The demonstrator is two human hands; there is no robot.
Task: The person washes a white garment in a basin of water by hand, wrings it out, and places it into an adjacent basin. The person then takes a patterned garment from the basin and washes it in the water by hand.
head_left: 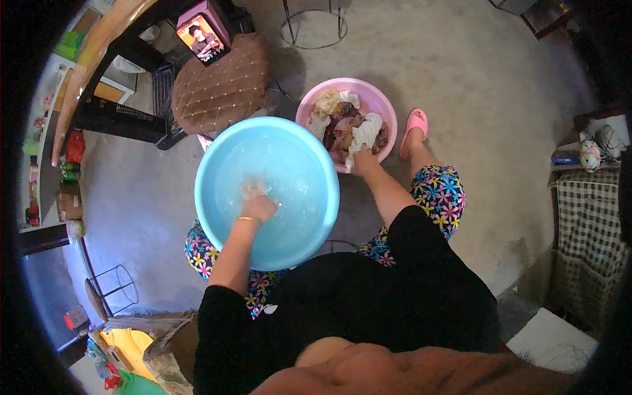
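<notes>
Person [368,296], bottom centre; left hand [260,205], fingers loosely spread, in water [293,168] of light-blue basin [332,181], mid-frame; right hand [361,160] at crumpled white cloth [367,131], pink basin [387,112], upper centre; grip: cannot tell.

Left hand [259,203] and right hand [362,160] reach forward, well apart.

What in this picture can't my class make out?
All in the head view:
Left hand: fingers blurred by the water in the blue basin.
Right hand: fingertips hidden among the cloths.
Lowest cloths in the pink basin: covered by upper ones.
Phone: fine screen details too small.
</notes>
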